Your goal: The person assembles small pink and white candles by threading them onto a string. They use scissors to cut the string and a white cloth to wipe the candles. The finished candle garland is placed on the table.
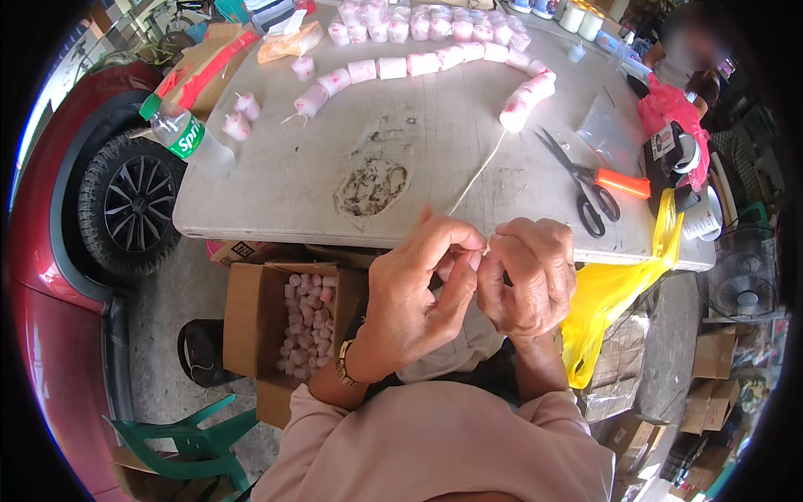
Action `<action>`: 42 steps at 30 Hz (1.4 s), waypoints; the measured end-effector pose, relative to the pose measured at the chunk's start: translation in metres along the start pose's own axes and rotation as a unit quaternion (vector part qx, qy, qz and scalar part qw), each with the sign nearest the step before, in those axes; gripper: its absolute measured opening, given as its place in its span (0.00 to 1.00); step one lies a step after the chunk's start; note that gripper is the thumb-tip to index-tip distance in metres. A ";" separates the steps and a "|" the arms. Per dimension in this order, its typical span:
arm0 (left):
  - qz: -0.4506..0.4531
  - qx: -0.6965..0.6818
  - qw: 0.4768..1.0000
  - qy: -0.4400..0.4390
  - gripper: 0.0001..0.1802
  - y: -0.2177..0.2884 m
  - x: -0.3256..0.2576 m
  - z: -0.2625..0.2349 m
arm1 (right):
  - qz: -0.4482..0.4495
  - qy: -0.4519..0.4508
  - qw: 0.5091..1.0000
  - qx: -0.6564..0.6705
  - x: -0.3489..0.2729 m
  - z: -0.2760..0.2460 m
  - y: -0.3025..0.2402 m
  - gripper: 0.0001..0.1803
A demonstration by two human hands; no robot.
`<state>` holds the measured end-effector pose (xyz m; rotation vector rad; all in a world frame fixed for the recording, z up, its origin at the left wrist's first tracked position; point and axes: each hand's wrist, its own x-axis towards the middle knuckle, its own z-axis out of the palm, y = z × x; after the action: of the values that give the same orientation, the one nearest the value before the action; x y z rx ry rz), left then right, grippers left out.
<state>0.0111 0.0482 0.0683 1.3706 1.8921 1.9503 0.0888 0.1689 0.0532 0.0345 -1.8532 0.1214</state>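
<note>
My left hand (422, 289) and my right hand (529, 276) meet fingertip to fingertip just below the near edge of the grey table (276, 192). Both pinch the end of a thin pale string (478, 171). The string runs up across the table to a long chain of small pink and white cylinders (393, 67) threaded on it, which curves along the far side. A few loose cylinders (238, 117) with short string tails lie at the far left.
Orange-handled scissors (590, 180) lie right of the string. A plastic bottle (188, 138) lies at the table's left edge. An open cardboard box (305, 322) of pink cylinders stands on the floor. A yellow bag (615, 284) hangs right. A red car's wheel (125, 201) is left.
</note>
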 end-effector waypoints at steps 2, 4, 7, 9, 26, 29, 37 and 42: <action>0.036 0.022 0.999 -0.015 0.05 -0.004 0.002 -0.001 | 0.003 0.005 1.000 0.005 -0.001 0.000 0.001 0.16; 0.047 0.016 0.999 -0.018 0.05 -0.008 0.003 -0.001 | 0.005 0.013 1.000 0.006 -0.001 0.001 0.003 0.16; 0.028 -0.022 0.999 -0.009 0.05 -0.011 0.005 0.001 | 0.004 0.010 1.000 0.000 -0.001 0.001 0.005 0.15; 0.019 -0.032 0.999 -0.008 0.05 -0.012 0.005 0.002 | 0.002 0.009 1.000 -0.004 -0.001 0.001 0.006 0.14; 0.047 -0.023 0.999 0.010 0.10 -0.012 0.002 0.005 | 0.027 0.004 1.000 -0.008 0.001 -0.006 0.004 0.12; 0.050 -0.026 0.998 0.013 0.09 -0.014 0.001 0.003 | 0.031 -0.002 1.000 -0.002 0.001 -0.006 0.002 0.12; 0.052 -0.014 0.998 0.035 0.06 -0.027 -0.001 0.002 | 0.046 -0.016 0.999 0.000 -0.005 -0.002 0.002 0.13; 0.065 0.033 0.996 0.055 0.06 -0.035 -0.004 0.000 | 0.047 -0.045 0.998 0.006 -0.005 0.001 0.000 0.14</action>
<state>-0.0042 0.0536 0.0370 1.4686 1.9782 2.0813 0.0898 0.1681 0.0478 -0.0397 -1.9451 0.1996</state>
